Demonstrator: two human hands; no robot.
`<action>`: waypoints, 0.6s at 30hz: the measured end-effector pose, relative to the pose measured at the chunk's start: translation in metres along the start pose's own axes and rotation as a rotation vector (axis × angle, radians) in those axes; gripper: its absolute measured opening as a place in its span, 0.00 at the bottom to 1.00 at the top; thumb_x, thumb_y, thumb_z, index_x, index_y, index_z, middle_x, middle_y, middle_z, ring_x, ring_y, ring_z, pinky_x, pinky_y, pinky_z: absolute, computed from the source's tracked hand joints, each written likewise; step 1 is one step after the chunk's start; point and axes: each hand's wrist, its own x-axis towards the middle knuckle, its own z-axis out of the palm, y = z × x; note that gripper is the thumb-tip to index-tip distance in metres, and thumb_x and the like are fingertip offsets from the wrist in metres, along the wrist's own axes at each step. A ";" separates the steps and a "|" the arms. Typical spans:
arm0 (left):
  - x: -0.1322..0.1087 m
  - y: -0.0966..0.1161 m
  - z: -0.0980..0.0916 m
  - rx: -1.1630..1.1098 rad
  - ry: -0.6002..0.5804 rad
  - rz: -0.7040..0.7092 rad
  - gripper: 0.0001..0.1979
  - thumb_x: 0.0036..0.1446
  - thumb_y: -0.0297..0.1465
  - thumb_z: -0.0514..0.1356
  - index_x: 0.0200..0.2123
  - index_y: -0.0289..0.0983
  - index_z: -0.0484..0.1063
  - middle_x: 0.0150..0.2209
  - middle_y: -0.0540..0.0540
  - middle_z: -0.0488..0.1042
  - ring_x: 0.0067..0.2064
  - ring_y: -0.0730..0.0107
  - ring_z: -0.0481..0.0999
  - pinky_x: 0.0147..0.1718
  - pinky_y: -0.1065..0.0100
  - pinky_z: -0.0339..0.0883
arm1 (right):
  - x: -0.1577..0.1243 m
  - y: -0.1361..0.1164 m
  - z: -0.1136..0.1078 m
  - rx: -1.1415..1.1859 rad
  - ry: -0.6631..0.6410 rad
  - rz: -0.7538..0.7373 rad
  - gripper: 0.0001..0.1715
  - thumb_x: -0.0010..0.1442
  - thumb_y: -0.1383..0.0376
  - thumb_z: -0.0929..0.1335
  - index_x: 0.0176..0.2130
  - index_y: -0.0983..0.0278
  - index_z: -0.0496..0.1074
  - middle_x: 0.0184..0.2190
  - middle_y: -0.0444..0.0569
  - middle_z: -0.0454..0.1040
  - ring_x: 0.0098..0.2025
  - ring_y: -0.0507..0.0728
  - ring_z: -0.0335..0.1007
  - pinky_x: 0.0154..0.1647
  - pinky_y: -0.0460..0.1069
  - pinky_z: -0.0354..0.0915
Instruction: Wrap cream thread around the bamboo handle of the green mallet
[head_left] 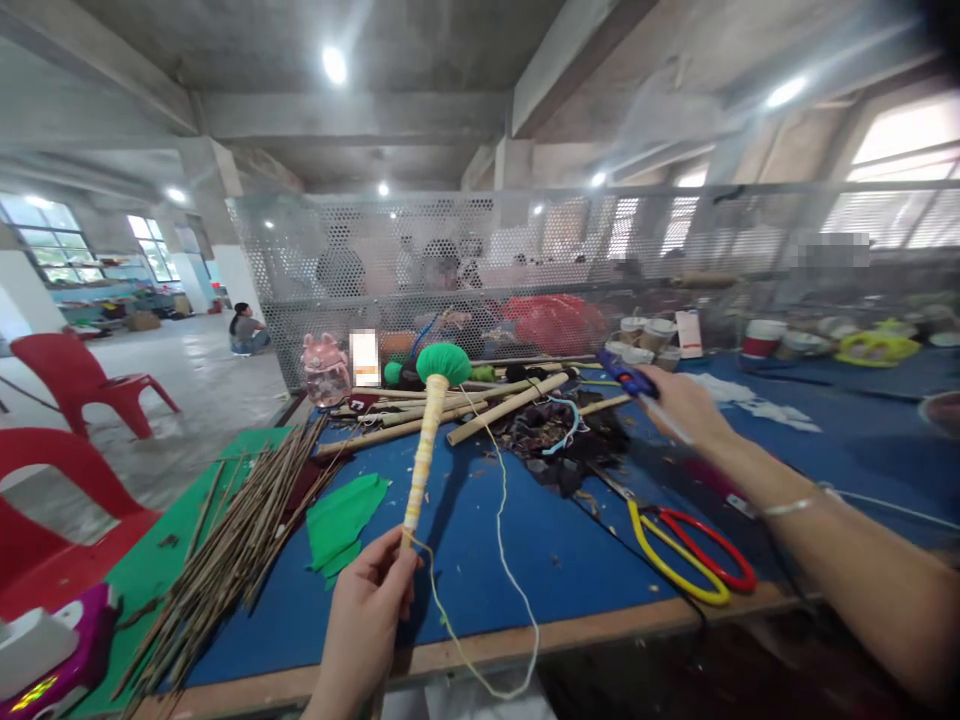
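Observation:
My left hand [371, 600] is closed round the lower end of a stick wrapped in pale yellow yarn [421, 462], topped with a green ball [443, 362]; it points up and away over the blue table [525, 560]. A loose strand of yarn [504, 560] trails from it and loops over the table's front edge. My right hand [679, 400] reaches far over the table, fingers closed on a blue glue gun [628, 376] with a white glue stick at its rear.
A bundle of thin brown sticks [225, 550] lies at the left beside green felt pieces [341, 520]. Thicker bamboo rods [480, 410], a dark pile of scraps [559, 440], red and yellow scissors [690, 555], cups [645, 335] and a mesh screen [525, 260] are beyond. Red chairs [75, 380] stand left.

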 end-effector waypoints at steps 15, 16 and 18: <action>0.000 -0.001 0.002 0.028 0.047 -0.033 0.27 0.39 0.43 0.64 0.40 0.31 0.72 0.22 0.49 0.69 0.17 0.80 0.59 0.14 0.77 0.53 | 0.028 0.070 0.058 -0.097 -0.172 0.044 0.17 0.51 0.76 0.60 0.40 0.68 0.69 0.33 0.62 0.72 0.38 0.61 0.68 0.43 0.60 0.50; 0.000 -0.001 0.003 0.025 0.057 -0.036 0.27 0.38 0.44 0.65 0.40 0.31 0.72 0.22 0.49 0.70 0.17 0.80 0.59 0.14 0.77 0.52 | 0.030 0.074 0.057 -0.103 -0.180 0.041 0.18 0.51 0.76 0.60 0.40 0.67 0.69 0.32 0.61 0.72 0.37 0.60 0.68 0.43 0.60 0.50; -0.001 0.000 0.004 0.016 0.082 -0.038 0.28 0.37 0.44 0.65 0.40 0.32 0.72 0.22 0.49 0.70 0.17 0.81 0.59 0.13 0.77 0.52 | 0.036 0.080 0.057 -0.123 -0.190 0.011 0.19 0.52 0.77 0.59 0.41 0.66 0.70 0.31 0.60 0.72 0.37 0.59 0.68 0.43 0.60 0.50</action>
